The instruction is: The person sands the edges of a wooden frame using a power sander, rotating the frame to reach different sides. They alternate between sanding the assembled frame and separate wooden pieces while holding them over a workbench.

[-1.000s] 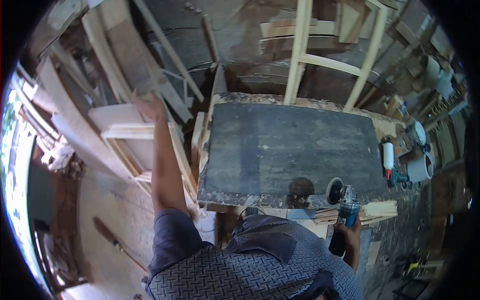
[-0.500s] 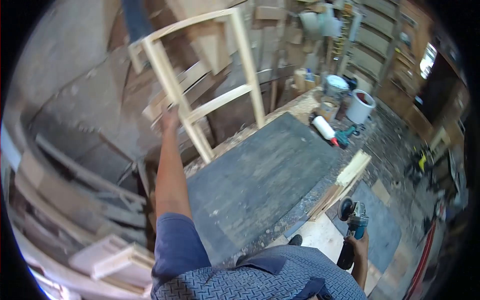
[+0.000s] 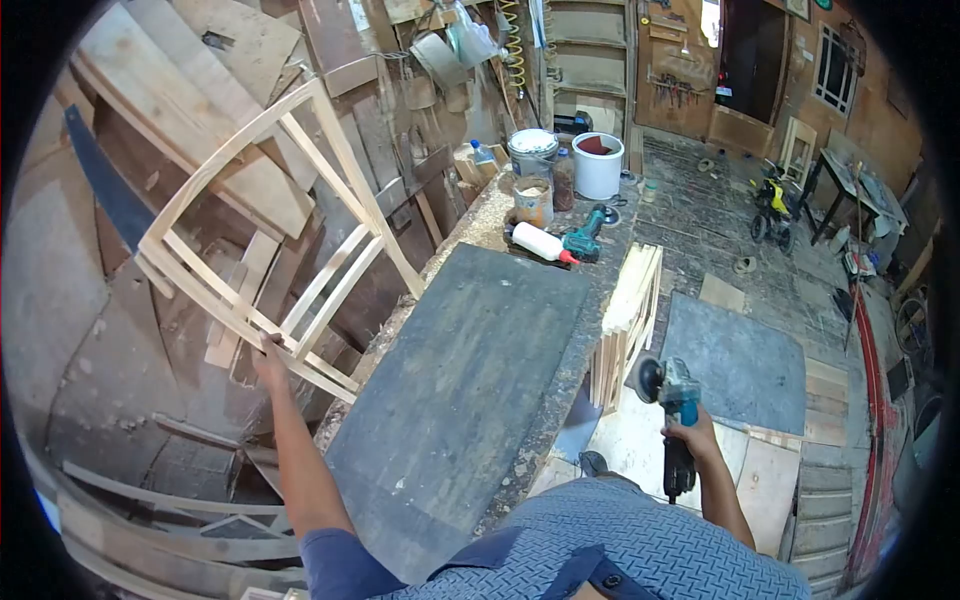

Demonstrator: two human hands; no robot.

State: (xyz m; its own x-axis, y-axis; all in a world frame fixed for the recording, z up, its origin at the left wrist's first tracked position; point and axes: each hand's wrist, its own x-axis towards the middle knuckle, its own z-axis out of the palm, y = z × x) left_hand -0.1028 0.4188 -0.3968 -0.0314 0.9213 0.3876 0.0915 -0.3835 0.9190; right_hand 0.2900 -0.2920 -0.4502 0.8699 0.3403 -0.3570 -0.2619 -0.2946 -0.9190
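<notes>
My left hand (image 3: 270, 362) grips the side rail of a pale wooden frame (image 3: 205, 175) with a curved top and double crossbars. The frame leans upright at the left edge of the workbench, its legs by the bench edge. My right hand (image 3: 694, 436) is wrapped round the body of a teal and black angle grinder (image 3: 682, 405), its round disc turned up and to the left. Between them lies a dark, worn board (image 3: 460, 360) on the bench. A bundle of wooden strips (image 3: 630, 310) stands near the grinder.
At the bench's far end are a white glue bottle (image 3: 540, 243), a second teal power tool (image 3: 588, 234), a white bucket (image 3: 597, 167) and a metal can (image 3: 533, 150). A grey sheet (image 3: 733, 360) lies on the floor at right. Wood pieces lean at left.
The view has turned to the right. The wooden frame is now more tilted, with both crossbars visible, still in my left hand. The grinder remains in my right hand.
</notes>
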